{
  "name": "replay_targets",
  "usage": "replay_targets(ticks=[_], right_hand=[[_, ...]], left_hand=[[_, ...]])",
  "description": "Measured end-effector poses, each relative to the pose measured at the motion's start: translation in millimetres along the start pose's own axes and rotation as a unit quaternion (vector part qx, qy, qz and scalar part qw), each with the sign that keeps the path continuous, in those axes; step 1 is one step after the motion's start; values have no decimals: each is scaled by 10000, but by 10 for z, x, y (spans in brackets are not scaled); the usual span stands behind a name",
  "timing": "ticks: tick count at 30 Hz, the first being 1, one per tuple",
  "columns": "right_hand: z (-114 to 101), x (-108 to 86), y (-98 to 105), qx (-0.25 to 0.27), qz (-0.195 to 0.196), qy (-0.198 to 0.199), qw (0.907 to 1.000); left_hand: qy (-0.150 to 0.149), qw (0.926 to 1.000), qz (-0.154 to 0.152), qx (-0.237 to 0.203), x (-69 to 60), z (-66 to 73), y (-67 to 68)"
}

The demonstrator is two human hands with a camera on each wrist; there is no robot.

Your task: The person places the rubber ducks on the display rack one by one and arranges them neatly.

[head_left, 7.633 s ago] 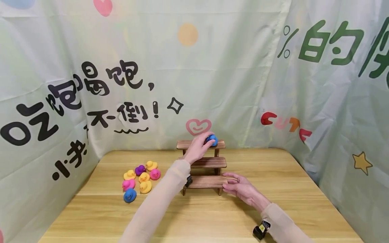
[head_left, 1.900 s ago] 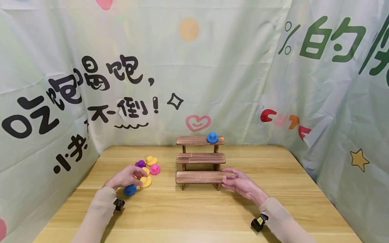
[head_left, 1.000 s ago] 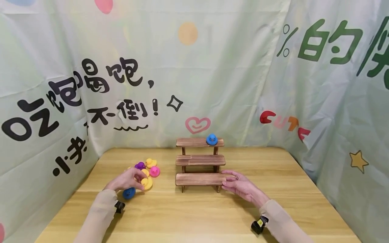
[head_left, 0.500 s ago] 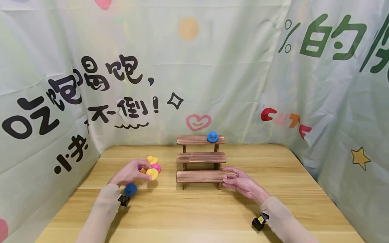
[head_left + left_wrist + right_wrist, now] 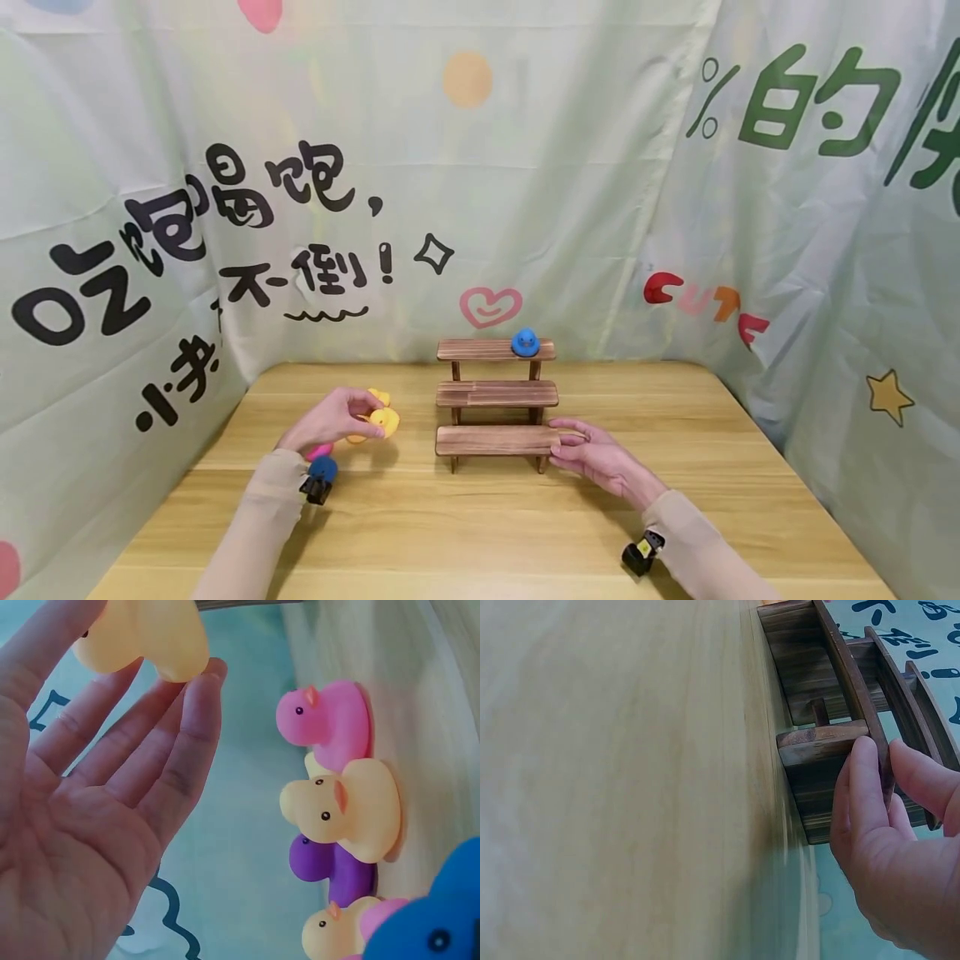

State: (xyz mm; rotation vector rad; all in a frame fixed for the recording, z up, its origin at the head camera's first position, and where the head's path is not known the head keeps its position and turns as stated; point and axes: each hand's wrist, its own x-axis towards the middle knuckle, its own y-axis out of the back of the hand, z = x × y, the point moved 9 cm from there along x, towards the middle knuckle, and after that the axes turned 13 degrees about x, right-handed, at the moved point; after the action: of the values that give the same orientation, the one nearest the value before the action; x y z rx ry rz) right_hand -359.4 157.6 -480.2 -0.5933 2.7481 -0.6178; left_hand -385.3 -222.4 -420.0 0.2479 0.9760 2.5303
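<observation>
Above the tabletop (image 5: 480, 533), the left hand (image 5: 333, 418) is pinching a yellow rubber duck (image 5: 385, 422) while the right hand (image 5: 606, 467) is gripping a three-tier wooden stand (image 5: 497, 393)

Left of the stand, the yellow rubber duck is hanging clear of the surface between thumb and fingers, its shadow falling below. The right hand is holding the right end of the lowest shelf (image 5: 491, 442), thumb on one face and fingers on the other. A blue rubber duck (image 5: 526, 343) is sitting upright on the top shelf (image 5: 476, 351), toward its right end. Near the left hand, more ducks are standing clustered, among them a pink duck (image 5: 341, 724), a purple duck (image 5: 351, 876) and a second blue duck (image 5: 431, 919); the hand is partly hiding them from the head view
</observation>
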Motion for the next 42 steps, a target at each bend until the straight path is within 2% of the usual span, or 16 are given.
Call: replay_targets(ticks=[10,15,20,27,30,34,39,42], right_hand=[[24,11,46,21,245,-43,9997],[24,-3,47,49,240,-69,9997],[25,-16,31,74,178,-43,9998],[26,-23,31,2,131,-65,9999],[24,-16,39,11,172,-79,9998],[20,1,45,23,181,-80,9998],[20,14,38,36,147,-63,9999],[33,11,38,38,172,-74,9998]], left_hand=[[357,9985,289,314,38,5,44],[374,9956,650,556,60,31,107],[272,9934,984,521,71,79,160],[-67,9911,1324,151,128,205,163],[-97,9871,1600,-10,149,239,191],[-92,9781,2074,-163,180,267,252],[-179,9665,2556,-151,234,342,298],[-234,9614,2739,-136,253,394,303]])
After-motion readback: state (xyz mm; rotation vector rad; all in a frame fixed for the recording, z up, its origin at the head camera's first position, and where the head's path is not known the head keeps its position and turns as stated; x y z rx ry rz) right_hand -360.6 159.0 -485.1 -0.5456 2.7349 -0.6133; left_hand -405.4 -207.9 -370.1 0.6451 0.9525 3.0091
